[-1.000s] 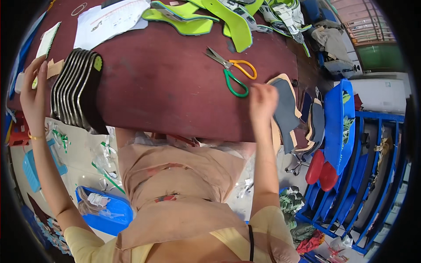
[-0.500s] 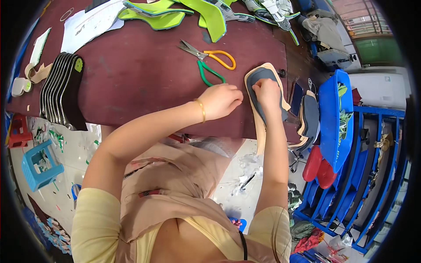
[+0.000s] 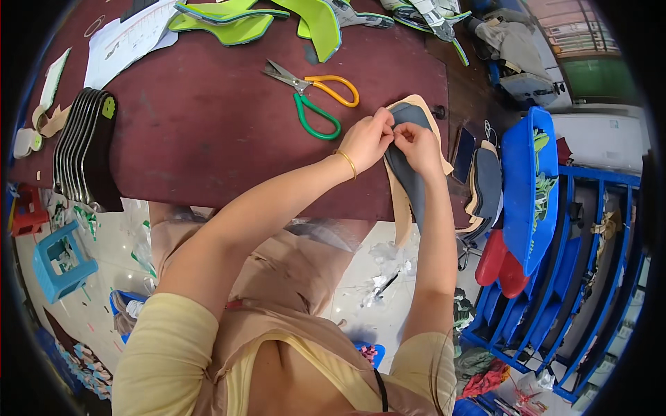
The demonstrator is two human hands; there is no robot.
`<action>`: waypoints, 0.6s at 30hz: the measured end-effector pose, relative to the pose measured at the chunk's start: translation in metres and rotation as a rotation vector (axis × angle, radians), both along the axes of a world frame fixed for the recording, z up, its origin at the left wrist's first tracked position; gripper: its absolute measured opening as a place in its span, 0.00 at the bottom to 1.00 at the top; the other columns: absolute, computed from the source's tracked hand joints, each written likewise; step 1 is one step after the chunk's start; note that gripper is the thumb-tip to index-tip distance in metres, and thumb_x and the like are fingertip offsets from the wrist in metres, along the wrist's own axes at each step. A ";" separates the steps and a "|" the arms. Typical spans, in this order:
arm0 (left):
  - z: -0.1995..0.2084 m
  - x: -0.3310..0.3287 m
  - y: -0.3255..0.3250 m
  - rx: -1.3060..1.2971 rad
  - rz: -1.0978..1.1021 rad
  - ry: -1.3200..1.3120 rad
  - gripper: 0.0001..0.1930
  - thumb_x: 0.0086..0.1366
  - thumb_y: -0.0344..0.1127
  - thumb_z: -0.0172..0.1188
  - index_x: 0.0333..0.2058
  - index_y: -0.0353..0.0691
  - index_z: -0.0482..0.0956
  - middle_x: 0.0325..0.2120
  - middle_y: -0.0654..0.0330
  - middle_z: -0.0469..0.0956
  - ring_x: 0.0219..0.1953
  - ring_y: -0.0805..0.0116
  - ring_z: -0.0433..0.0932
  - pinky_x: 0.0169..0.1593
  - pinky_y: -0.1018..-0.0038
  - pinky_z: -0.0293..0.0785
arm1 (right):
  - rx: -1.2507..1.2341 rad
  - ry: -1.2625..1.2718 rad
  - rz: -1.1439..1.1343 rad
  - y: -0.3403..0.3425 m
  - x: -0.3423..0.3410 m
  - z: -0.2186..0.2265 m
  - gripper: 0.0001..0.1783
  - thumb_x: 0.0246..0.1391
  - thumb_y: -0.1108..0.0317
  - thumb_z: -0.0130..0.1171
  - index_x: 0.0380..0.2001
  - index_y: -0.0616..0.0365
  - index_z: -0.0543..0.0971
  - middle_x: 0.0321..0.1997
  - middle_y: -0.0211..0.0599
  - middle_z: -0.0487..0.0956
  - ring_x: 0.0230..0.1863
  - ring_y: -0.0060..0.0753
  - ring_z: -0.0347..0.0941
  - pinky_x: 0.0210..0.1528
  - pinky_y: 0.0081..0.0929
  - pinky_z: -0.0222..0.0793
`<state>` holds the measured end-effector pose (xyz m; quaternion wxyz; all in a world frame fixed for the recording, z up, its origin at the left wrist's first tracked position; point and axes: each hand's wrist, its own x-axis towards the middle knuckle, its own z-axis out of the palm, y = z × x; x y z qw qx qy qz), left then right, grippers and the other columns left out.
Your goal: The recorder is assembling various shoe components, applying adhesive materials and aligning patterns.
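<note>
My left hand [image 3: 368, 144] and my right hand [image 3: 420, 150] meet over the upper part of a grey insole-shaped piece [image 3: 408, 182]. Both have thumb and fingers pinched together, fingertips almost touching; anything between them is too small to make out. Beneath the grey piece lie beige insole-shaped pieces [image 3: 398, 211], jutting past the table's front edge. My right hand and forearm hide part of this pile. Left of the pile, a pair of scissors [image 3: 302, 86] with one orange and one green handle lies with blades apart, touched by neither hand.
A stack of dark curved pieces [image 3: 87, 149] stands at the table's left. Lime-green shaped pieces [image 3: 322, 35] and paper sheets [image 3: 125, 45] lie at the back. More grey and beige pieces [image 3: 488, 184], a blue bin [image 3: 520, 201] and a blue rack [image 3: 555, 291] are at right.
My left hand has moved right and up to join my right hand over the grey piece. The scene has shifted slightly left in view.
</note>
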<state>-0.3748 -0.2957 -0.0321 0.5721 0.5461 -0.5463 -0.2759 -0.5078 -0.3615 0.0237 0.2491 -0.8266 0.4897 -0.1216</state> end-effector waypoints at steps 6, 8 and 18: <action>-0.004 -0.011 -0.011 0.133 0.134 0.046 0.16 0.51 0.22 0.60 0.35 0.36 0.62 0.25 0.53 0.76 0.28 0.55 0.78 0.33 0.67 0.74 | -0.023 -0.037 -0.026 0.003 -0.002 -0.004 0.08 0.43 0.68 0.59 0.26 0.60 0.78 0.20 0.37 0.77 0.24 0.30 0.75 0.30 0.27 0.68; -0.004 -0.011 -0.013 0.183 0.135 0.046 0.16 0.50 0.23 0.60 0.35 0.37 0.63 0.25 0.53 0.75 0.29 0.54 0.78 0.33 0.66 0.74 | -0.034 -0.077 -0.050 0.006 -0.004 -0.007 0.07 0.44 0.67 0.59 0.26 0.60 0.78 0.20 0.36 0.76 0.23 0.28 0.74 0.30 0.26 0.67; -0.005 -0.011 -0.014 0.176 0.096 0.067 0.14 0.52 0.30 0.65 0.37 0.32 0.77 0.28 0.51 0.80 0.29 0.62 0.80 0.36 0.71 0.75 | 0.238 -0.488 -0.135 0.000 -0.024 -0.033 0.04 0.50 0.70 0.58 0.27 0.60 0.76 0.23 0.26 0.75 0.25 0.17 0.69 0.31 0.17 0.65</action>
